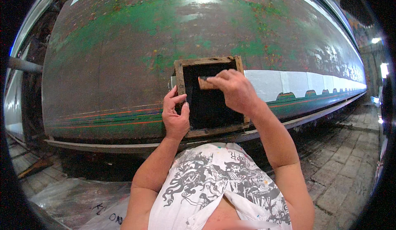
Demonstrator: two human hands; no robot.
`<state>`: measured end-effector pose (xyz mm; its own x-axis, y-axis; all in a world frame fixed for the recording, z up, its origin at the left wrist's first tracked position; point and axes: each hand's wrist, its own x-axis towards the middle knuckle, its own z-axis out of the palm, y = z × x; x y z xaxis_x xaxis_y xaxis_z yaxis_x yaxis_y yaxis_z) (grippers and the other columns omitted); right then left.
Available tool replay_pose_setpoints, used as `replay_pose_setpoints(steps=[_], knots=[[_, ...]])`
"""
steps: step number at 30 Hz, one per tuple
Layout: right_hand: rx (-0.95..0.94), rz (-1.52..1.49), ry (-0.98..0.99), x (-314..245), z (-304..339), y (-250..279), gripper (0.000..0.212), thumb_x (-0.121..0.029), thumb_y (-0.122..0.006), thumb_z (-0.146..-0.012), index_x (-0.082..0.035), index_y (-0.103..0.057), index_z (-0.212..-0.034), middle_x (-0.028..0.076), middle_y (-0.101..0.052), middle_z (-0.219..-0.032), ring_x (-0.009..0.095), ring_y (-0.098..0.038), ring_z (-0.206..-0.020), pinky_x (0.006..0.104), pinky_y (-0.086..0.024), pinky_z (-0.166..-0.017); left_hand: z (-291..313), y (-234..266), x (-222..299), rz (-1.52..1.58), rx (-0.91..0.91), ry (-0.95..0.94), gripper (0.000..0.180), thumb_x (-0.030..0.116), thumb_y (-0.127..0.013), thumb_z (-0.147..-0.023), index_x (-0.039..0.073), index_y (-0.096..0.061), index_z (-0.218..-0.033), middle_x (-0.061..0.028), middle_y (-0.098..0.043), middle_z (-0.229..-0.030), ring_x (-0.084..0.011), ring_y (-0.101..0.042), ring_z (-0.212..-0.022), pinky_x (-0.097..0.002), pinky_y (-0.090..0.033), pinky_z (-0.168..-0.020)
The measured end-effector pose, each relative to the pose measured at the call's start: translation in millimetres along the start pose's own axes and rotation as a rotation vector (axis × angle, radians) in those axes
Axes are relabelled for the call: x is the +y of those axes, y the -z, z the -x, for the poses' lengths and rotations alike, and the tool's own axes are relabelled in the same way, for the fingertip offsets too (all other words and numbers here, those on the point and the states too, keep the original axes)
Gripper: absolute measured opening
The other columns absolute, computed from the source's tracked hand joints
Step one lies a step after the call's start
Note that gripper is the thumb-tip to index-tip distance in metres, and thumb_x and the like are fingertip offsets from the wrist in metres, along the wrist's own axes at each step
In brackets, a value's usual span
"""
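A wooden frame (pixel 180 80) with a black inside lies on the long stained table (pixel 107 85) in front of me. My left hand (pixel 175 116) is at its left bar, the fingers bent round the wood and the thumb on the inner side. Over the opening, my right hand (pixel 237 90) grips a small wooden squeegee (pixel 207 84); a dark patch shows along its upper edge. Whether the squeegee touches the black surface cannot be told. Right of the frame runs a white strip of cloth (pixel 268 83), with dark rounded shapes along its near edge farther on.
A raised rail (pixel 111 148) runs along the table's near edge, close to my body. Crumpled clear plastic sheeting (pixel 82 201) lies at lower left. Brick paving (pixel 338 160) extends at right. A pipe (pixel 25 65) juts toward the table's left end.
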<state>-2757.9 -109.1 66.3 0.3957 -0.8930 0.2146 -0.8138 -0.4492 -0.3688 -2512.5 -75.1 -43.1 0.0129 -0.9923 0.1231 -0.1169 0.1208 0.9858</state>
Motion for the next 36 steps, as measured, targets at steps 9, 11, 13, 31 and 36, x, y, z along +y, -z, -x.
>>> replay_pose_setpoints(steps=[9,11,13,31,36], knots=[[-0.03,-0.003,0.063,-54.9,79.8,-7.6,0.041,-0.001,-0.071,-0.083,-0.008,-0.079,-0.123,0.011,-0.075,-0.115,0.034,-0.071,-0.103,0.0459,-0.057,-0.092,-0.7,3.5,-2.1,-0.095,0.032,-0.09,0.031,-0.002,-0.075,-0.092,0.001,-0.073,-0.122,-0.0221,-0.061,-0.153,-0.0337,-0.06,-0.14,-0.0427,-0.048,-0.118],[-0.011,-0.027,0.075,-62.4,93.9,-8.5,0.04,-0.007,-0.072,-0.084,-0.01,-0.079,-0.124,0.011,-0.075,-0.116,0.033,-0.071,-0.103,0.0458,-0.057,-0.093,-1.3,2.9,-3.7,-0.062,0.031,-0.116,0.032,-0.003,-0.073,-0.092,0.0,-0.073,-0.123,-0.0217,-0.062,-0.153,-0.0344,-0.061,-0.138,-0.0432,-0.049,-0.117],[-0.017,-0.077,0.09,-67.8,103.9,-9.0,0.042,-0.01,-0.072,-0.085,-0.01,-0.078,-0.126,0.011,-0.073,-0.116,0.033,-0.07,-0.104,0.0457,-0.056,-0.095,-2.6,2.6,-5.9,-0.057,0.032,-0.148,0.031,-0.004,-0.07,-0.092,0.0,-0.072,-0.123,-0.0218,-0.061,-0.153,-0.0339,-0.061,-0.138,-0.0429,-0.048,-0.118],[0.272,-0.203,0.007,-59.7,172.0,2.4,0.031,-0.003,-0.083,-0.084,-0.007,-0.078,-0.115,0.008,-0.075,-0.116,0.031,-0.071,-0.112,0.0457,-0.058,-0.096,2.8,1.9,-1.9,-0.236,-0.035,-0.136,0.054,-0.004,-0.073,-0.083,0.002,-0.07,-0.137,-0.0226,-0.057,-0.159,-0.034,-0.059,-0.143,-0.0416,-0.048,-0.118],[0.318,-0.208,-0.017,-56.9,187.1,8.3,0.028,0.0,-0.08,-0.085,-0.006,-0.079,-0.112,0.009,-0.076,-0.111,0.03,-0.073,-0.106,0.0443,-0.06,-0.092,4.7,-1.7,3.4,-0.311,-0.037,-0.146,0.056,-0.008,-0.067,-0.079,0.001,-0.073,-0.133,-0.0235,-0.056,-0.158,-0.0347,-0.057,-0.146,-0.0421,-0.045,-0.121]])
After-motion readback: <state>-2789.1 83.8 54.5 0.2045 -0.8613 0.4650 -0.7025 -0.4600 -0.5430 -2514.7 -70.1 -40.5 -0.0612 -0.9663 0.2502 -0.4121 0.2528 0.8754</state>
